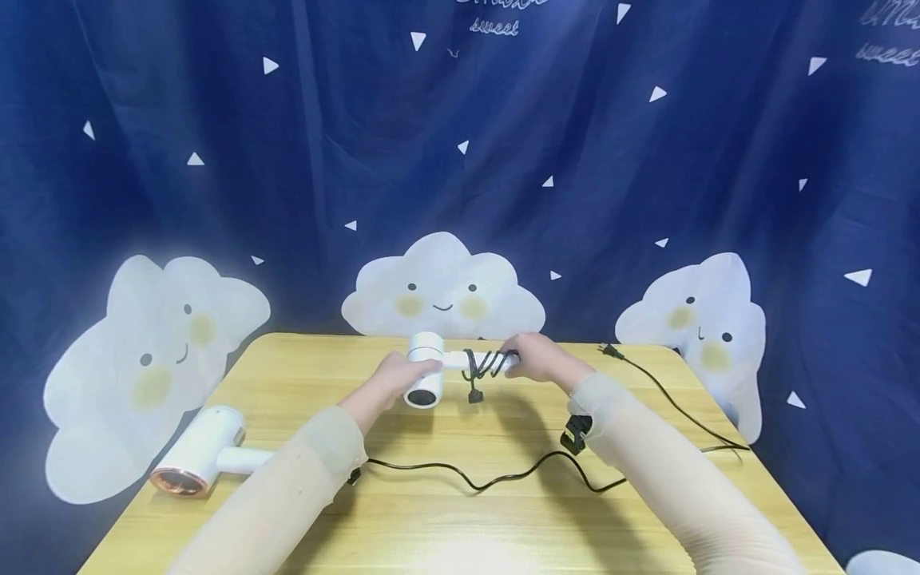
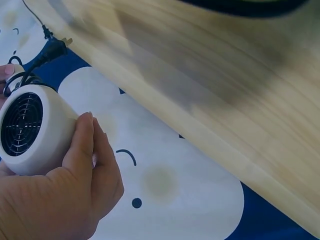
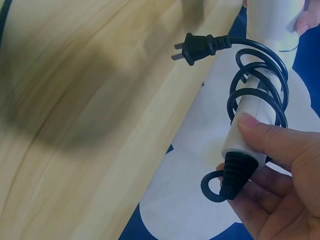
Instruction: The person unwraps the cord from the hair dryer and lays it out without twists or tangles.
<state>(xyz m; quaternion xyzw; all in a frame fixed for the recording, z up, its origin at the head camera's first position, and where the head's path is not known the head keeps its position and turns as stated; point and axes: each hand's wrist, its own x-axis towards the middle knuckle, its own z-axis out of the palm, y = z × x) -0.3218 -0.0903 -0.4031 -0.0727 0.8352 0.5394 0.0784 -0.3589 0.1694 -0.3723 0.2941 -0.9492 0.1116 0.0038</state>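
Note:
A white hair dryer [image 1: 426,348] is held above the far part of the table between both hands. My left hand [image 1: 394,378] grips its barrel, thumb on the near side; the dark round grille [image 2: 22,124] shows in the left wrist view. My right hand [image 1: 535,357] holds the end of the handle [image 3: 256,110], its thumb lying along the white surface near the black cord sleeve [image 3: 239,172]. The dryer's black cord [image 3: 260,92] is looped several times around the handle, and its two-pin plug [image 3: 197,48] sticks out to the side.
A second white hair dryer [image 1: 208,447] with a copper-coloured rim lies on the wooden table [image 1: 446,535] at left, partly behind the left sleeve. Its black cord [image 1: 496,481] seems to run right, under the right arm, to a plug [image 1: 611,351]. A blue cloud-printed curtain [image 1: 402,160] hangs behind.

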